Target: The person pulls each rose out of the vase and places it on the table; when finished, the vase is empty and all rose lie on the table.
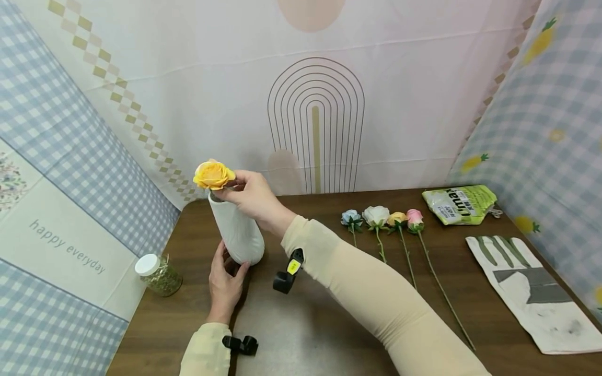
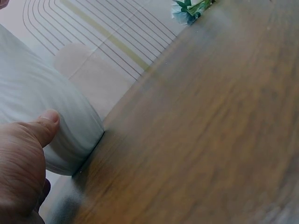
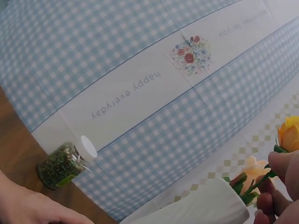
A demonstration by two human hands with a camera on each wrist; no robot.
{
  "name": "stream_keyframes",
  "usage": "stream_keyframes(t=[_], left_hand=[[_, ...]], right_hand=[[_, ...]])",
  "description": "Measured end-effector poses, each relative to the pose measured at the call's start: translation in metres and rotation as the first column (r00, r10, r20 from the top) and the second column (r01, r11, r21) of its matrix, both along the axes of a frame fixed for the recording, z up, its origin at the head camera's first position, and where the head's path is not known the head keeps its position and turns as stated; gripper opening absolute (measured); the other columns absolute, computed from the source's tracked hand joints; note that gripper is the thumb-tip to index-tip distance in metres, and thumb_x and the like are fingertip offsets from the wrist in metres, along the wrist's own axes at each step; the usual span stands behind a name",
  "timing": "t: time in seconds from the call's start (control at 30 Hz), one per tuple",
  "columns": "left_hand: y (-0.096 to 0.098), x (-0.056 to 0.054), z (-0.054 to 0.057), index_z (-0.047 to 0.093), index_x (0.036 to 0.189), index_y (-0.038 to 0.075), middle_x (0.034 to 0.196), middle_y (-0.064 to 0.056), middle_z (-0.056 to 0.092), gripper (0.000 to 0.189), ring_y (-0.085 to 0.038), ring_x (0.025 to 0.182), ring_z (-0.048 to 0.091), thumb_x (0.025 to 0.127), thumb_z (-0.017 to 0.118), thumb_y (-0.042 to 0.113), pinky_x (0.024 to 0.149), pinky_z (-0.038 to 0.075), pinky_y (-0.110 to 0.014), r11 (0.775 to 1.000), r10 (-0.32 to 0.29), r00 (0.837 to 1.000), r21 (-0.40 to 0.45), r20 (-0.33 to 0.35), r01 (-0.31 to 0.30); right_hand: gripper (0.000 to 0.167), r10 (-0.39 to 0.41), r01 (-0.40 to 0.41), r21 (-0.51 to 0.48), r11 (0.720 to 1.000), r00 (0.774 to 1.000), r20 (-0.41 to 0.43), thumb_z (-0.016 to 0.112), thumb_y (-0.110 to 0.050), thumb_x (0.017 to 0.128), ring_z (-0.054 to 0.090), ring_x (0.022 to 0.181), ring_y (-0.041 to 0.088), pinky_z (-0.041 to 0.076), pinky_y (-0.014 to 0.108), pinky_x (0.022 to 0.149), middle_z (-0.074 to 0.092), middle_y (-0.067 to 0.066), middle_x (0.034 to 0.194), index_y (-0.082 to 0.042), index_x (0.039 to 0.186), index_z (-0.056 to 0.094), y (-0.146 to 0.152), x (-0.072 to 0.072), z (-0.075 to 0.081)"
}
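A white ribbed vase (image 1: 238,232) stands on the wooden table, and my left hand (image 1: 224,284) holds it low near the base. In the left wrist view the thumb (image 2: 46,126) lies against the vase's side (image 2: 70,116). Up at the vase's mouth my right hand (image 1: 256,196) pinches a yellow rose (image 1: 213,174) just below its bloom. The right wrist view shows the green stem (image 3: 261,181) between the fingers, with a peach-coloured rose (image 3: 254,168) behind it by the vase's rim (image 3: 236,200).
A jar of dried herbs with a white lid (image 1: 160,274) stands left of the vase. To the right lie a blue rose (image 1: 351,218), a white rose (image 1: 376,215), an orange rose (image 1: 397,219) and a pink rose (image 1: 415,219). Beyond are a green packet (image 1: 461,204) and a folded cloth (image 1: 536,297).
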State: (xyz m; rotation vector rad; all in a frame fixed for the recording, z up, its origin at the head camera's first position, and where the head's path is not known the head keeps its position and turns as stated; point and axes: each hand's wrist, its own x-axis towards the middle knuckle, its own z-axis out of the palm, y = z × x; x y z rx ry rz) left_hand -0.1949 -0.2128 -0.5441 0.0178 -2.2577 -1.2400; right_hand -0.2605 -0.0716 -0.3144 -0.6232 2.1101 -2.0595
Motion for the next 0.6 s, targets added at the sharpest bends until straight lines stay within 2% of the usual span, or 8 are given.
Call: stream_keyframes(t=[0.2,0.3,0.43,0.6], left_hand=[[0.001,0.000,0.001,0.033,0.150,0.021,0.133,-0.014,0.050,0.084,-0.028,0.117,0.054,0.080,0.078,0.009,0.091,0.050,-0.045,1.000,0.002,1.000,0.009,0.004,-0.002],[0.001,0.000,0.001,0.033,0.150,0.022,0.133,-0.014,0.050,0.085,-0.028,0.117,0.053,0.080,0.078,0.009,0.091,0.050,-0.045,1.000,0.001,1.000,0.011,0.003,-0.001],[0.001,0.000,0.002,0.032,0.150,0.023,0.133,-0.014,0.050,0.086,-0.029,0.117,0.053,0.079,0.079,0.006,0.091,0.051,-0.045,1.000,-0.006,1.000,0.015,-0.013,0.006],[0.002,-0.001,0.002,0.032,0.151,0.022,0.133,-0.015,0.049,0.089,-0.030,0.117,0.053,0.078,0.079,0.002,0.092,0.050,-0.046,0.999,-0.025,0.999,0.027,-0.045,0.026]], right_hand=[[0.038,0.016,-0.019,-0.129,0.991,1.000,-0.023,0.071,-0.015,0.088,0.063,0.102,0.007,0.049,0.025,0.091,0.069,0.000,0.110,-0.014,0.125,0.062,0.006,-0.002,0.005],[0.032,0.017,-0.020,-0.146,0.989,1.000,-0.027,0.068,-0.018,0.090,0.062,0.105,0.007,0.047,0.025,0.095,0.070,0.002,0.109,-0.010,0.122,0.064,0.009,-0.002,0.005],[0.025,0.007,-0.012,-0.152,0.988,0.999,-0.033,0.061,-0.018,0.095,0.063,0.102,0.014,0.048,0.029,0.094,0.071,0.012,0.104,-0.002,0.113,0.069,0.013,-0.003,0.001],[0.027,0.013,-0.020,-0.134,0.991,0.998,-0.055,0.053,-0.018,0.100,0.064,0.095,0.021,0.053,0.032,0.085,0.069,0.018,0.102,0.003,0.108,0.068,0.016,-0.006,-0.005]])
